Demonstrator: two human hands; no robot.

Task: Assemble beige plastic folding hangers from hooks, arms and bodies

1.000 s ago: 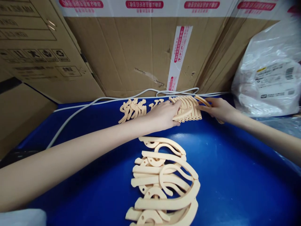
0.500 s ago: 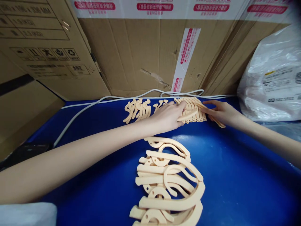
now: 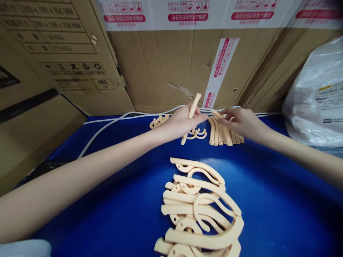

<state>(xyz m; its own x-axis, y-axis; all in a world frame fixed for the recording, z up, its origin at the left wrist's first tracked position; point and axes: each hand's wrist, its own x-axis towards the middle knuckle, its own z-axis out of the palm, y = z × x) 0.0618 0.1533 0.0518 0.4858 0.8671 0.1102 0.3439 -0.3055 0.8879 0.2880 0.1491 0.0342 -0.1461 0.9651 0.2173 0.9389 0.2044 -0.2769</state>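
Note:
My left hand (image 3: 184, 119) is closed around a cream plastic hanger arm (image 3: 195, 104), which stands tilted with its upper end above the fingers. Just below this hand lie small loose hanger hooks (image 3: 199, 134). My right hand (image 3: 238, 123) reaches over a row of cream hanger arms (image 3: 215, 134), laid side by side. Its fingers are bent and pinched at the upper end of an arm lying on top of that row; the fingertips partly cover it. Closer to me is an overlapping stack of folding hangers (image 3: 203, 207), with curved arms and hooks.
More hooks (image 3: 158, 122) lie at the back left of the blue tabletop (image 3: 120, 200). A white cable (image 3: 107, 119) runs along the back edge. Cardboard boxes (image 3: 160, 64) rise behind and at left, and a wrapped plastic package (image 3: 316, 96) stands at right.
My left hand has moved left and up from the row, lifting the hanger arm upright. My right hand has moved left over the row, bringing its arm down onto it. The view shifted slightly.

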